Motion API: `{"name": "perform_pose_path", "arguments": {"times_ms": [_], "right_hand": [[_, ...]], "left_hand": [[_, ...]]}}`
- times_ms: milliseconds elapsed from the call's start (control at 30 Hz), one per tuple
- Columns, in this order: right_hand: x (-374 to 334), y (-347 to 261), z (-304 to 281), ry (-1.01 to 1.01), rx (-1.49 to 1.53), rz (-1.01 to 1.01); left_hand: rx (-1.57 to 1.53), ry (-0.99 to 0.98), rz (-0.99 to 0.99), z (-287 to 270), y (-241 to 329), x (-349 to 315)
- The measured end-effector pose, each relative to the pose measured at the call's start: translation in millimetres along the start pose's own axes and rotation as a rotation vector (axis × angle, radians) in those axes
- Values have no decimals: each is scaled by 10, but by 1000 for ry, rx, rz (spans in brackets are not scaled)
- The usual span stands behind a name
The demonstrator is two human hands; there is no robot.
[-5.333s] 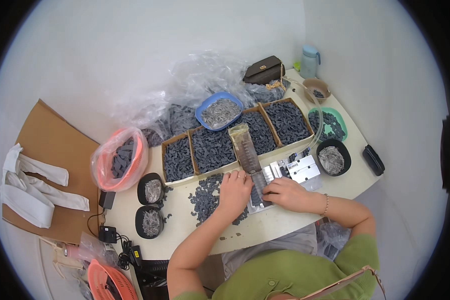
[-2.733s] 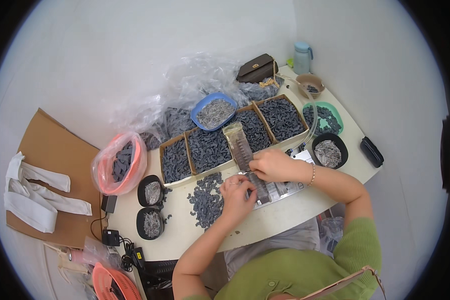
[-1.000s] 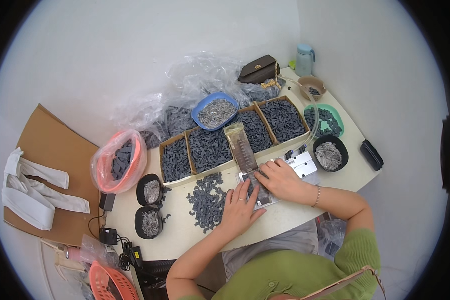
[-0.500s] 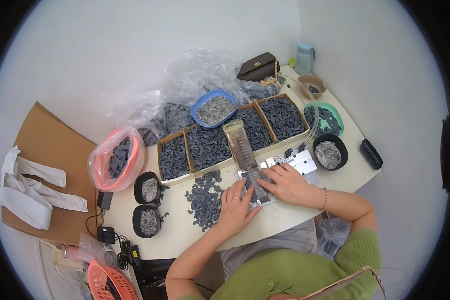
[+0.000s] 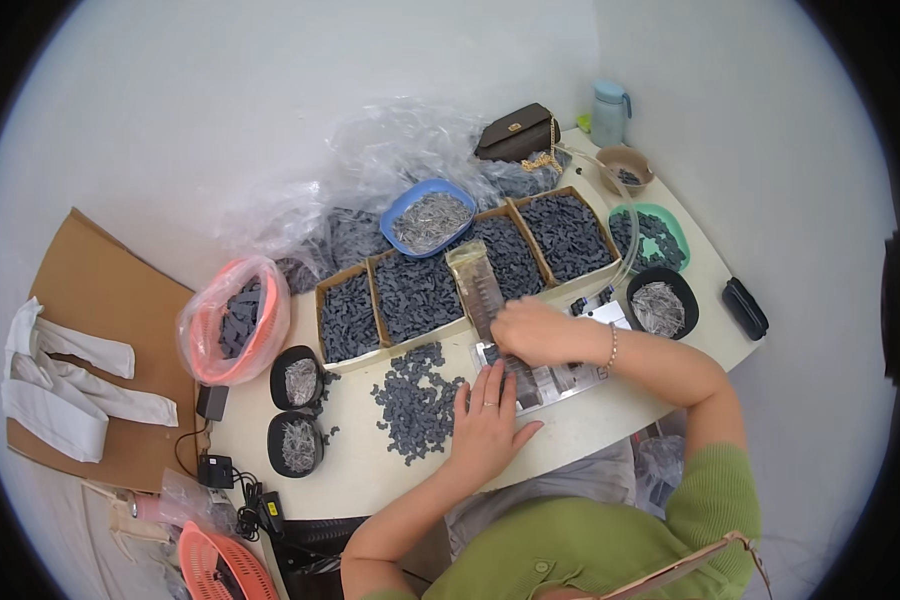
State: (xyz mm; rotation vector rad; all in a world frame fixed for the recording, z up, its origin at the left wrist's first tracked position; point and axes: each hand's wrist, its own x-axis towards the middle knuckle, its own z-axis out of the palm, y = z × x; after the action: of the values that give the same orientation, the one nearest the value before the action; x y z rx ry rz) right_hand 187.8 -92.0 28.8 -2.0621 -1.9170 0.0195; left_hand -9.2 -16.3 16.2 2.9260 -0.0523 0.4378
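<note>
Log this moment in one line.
Left hand: open, at metal fixture | right hand: curled, at clear ribbed tray | left of fixture: loose grey parts

In front of me sits the machine (image 5: 570, 377); boxes (image 5: 428, 337) stand behind it, loose parts (image 5: 410, 405) lie left (two bowls (image 5: 282, 373) farther over).

One divided box (image 5: 582, 282) has four compartments, each holding grey pieces (image 5: 420, 295) too many to count. One blue tray (image 5: 420, 188) overlaps its back edge; one clear trough (image 5: 480, 285) crosses its front edge. Two black bowls (image 5: 277, 388) sit left of the box and a third (image 5: 670, 277) right of it, three altogether. Two coral baskets (image 5: 202, 548) are also to its left. To its right: one green tray (image 5: 683, 235), one brown bowl (image 5: 620, 157), one black case (image 5: 743, 307). Behind it: one dark handbag (image 5: 515, 135). In front: one loose pile (image 5: 412, 408), one silver fixture (image 5: 568, 380), two hands, left (image 5: 485, 425) and right (image 5: 538, 333).
</note>
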Motion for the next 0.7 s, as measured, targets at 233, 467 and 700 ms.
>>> {"name": "perform_pose_path", "arguments": {"times_ms": [233, 467, 700], "right_hand": [[962, 578, -319, 682, 144, 111], [744, 524, -266, 390, 286, 397], [-304, -368, -337, 615, -307, -308]], "left_hand": [[-31, -8, 23, 83, -190, -48], [-119, 14, -26, 60, -364, 150], [-161, 173, -149, -192, -715, 0]]}}
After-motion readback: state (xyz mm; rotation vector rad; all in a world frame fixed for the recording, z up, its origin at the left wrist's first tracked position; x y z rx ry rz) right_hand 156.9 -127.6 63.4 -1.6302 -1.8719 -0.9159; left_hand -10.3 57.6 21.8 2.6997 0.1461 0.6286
